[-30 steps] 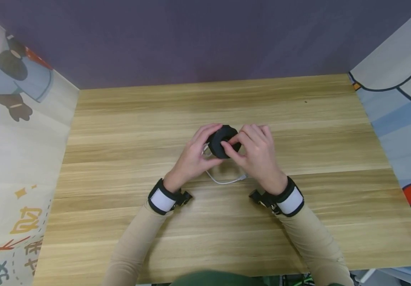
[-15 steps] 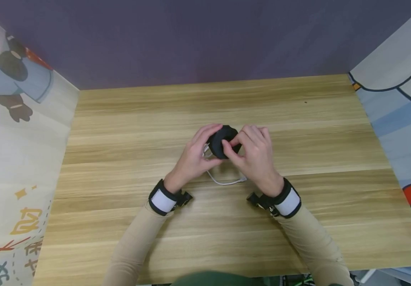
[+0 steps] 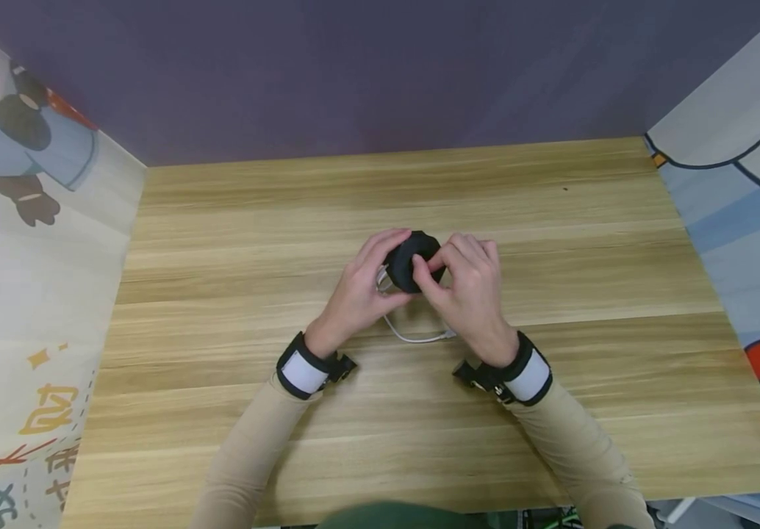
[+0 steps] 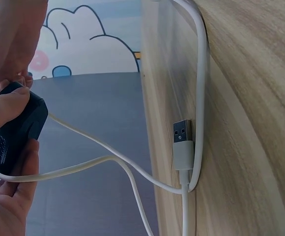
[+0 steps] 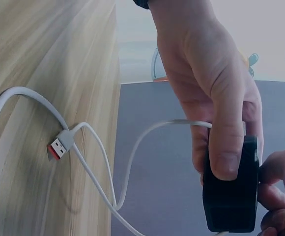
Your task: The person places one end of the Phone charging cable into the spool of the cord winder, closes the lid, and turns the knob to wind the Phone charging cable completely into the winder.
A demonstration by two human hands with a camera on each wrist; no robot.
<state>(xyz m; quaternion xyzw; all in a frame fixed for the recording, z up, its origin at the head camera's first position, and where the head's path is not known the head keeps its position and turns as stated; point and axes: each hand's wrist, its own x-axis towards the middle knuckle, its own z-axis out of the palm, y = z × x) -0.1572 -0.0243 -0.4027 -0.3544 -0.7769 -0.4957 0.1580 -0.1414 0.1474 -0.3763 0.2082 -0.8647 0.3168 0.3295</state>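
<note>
My left hand (image 3: 356, 288) grips a round black object (image 3: 401, 264) with a hollow in its middle, holding its left side above the table. With thumb and index finger, my right hand (image 3: 471, 290) reaches into the hollow; what the fingertips pinch there is hidden. In the left wrist view the black object (image 4: 22, 128) shows a dotted patch. From it runs a white cable (image 3: 413, 340), which loops down to the table. A USB plug (image 4: 183, 155) on the cable shows its metal end, and in the right wrist view the USB plug (image 5: 61, 144) has an orange inside.
A wooden table (image 3: 221, 220) lies under both hands. Behind it stands a dark purple wall (image 3: 380, 73), with cartoon-printed panels on the left (image 3: 23, 294) and right (image 3: 737, 220). Black straps (image 3: 302, 365) hold the wrist cameras.
My right hand and wrist have shifted slightly left, and the thumb sits a little higher in the hollow. My left hand and the black object stay almost where they were.
</note>
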